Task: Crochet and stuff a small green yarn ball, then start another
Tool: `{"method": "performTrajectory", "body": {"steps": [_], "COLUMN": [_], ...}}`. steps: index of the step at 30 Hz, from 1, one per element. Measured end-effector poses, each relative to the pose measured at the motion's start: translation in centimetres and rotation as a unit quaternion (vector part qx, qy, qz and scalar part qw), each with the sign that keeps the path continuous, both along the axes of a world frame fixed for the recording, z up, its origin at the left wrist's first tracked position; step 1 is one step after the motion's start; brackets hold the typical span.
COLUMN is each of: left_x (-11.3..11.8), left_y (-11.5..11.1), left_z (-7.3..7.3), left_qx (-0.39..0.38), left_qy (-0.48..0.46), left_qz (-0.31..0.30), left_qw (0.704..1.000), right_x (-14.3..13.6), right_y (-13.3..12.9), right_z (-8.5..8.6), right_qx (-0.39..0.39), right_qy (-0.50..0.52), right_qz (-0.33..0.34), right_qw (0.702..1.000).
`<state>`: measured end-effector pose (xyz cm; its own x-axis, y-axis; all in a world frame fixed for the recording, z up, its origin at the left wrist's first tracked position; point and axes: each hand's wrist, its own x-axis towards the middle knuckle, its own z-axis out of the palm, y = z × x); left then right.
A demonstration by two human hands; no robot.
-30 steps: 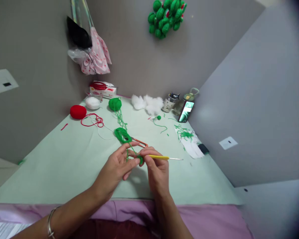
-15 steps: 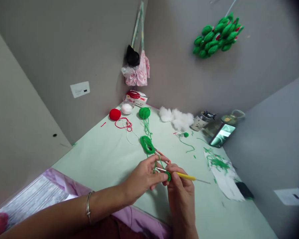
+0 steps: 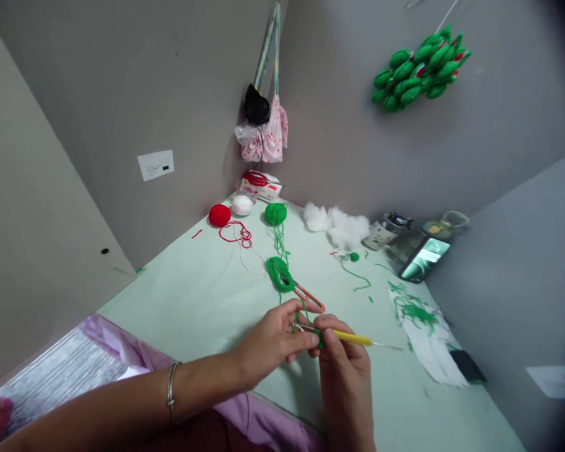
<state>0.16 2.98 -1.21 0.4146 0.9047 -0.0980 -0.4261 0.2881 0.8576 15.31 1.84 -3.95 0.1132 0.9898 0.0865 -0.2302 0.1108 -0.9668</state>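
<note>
My right hand (image 3: 343, 361) grips a crochet hook (image 3: 353, 338) by its yellow handle, with the metal tip pointing left. Between the fingertips of my left hand (image 3: 277, 336) is a small green crochet piece (image 3: 319, 339), partly covered by the fingers of both hands. Green yarn runs over the raised left index finger down to the hook. Just beyond my hands lies a loose green yarn bundle (image 3: 279, 274), next to orange-handled snips (image 3: 309, 296) that are partly under it.
A red yarn ball (image 3: 220, 215), a white ball (image 3: 242, 204) and a green ball (image 3: 275, 213) sit at the back. White stuffing (image 3: 348, 231), a cup (image 3: 381, 232) and a leaning phone (image 3: 424, 258) stand rightward. Green scraps (image 3: 417, 312) lie on white paper.
The view has shifted slightly, so the table things appear a little further right. Both hands keep the same hold; the hook's tip sits slightly lower against the crochet piece.
</note>
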Motion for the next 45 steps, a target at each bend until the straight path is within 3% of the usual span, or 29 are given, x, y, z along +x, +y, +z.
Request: {"method": "performTrajectory", "body": {"steps": [7,15,28,45], "left_x": [0.2,0.6,-0.2,-0.3], "left_y": [-0.1,-0.2,-0.4,-0.5], "left_z": [-0.2,-0.2,0.1,0.4], "left_qx": [0.007,-0.002,0.003,-0.008], "left_qy": [0.015,0.002,0.047,0.074], "left_qz": [-0.005,0.006,0.039,0.050], "left_qw": [1.000,1.000,0.998,0.996], "right_x": [0.3,-0.1,-0.5,-0.5], "right_y": [-0.3,-0.3,-0.5,-0.6], "right_z": [-0.2,0.1,0.7,0.8], "right_qx": [0.009,-0.006,0.099,0.110], "right_qy": [-0.042,-0.018,-0.093,-0.084], "right_qz": [0.000,-0.018,-0.025,-0.020], "right_qw": [0.999,1.000,0.990,0.990]}}
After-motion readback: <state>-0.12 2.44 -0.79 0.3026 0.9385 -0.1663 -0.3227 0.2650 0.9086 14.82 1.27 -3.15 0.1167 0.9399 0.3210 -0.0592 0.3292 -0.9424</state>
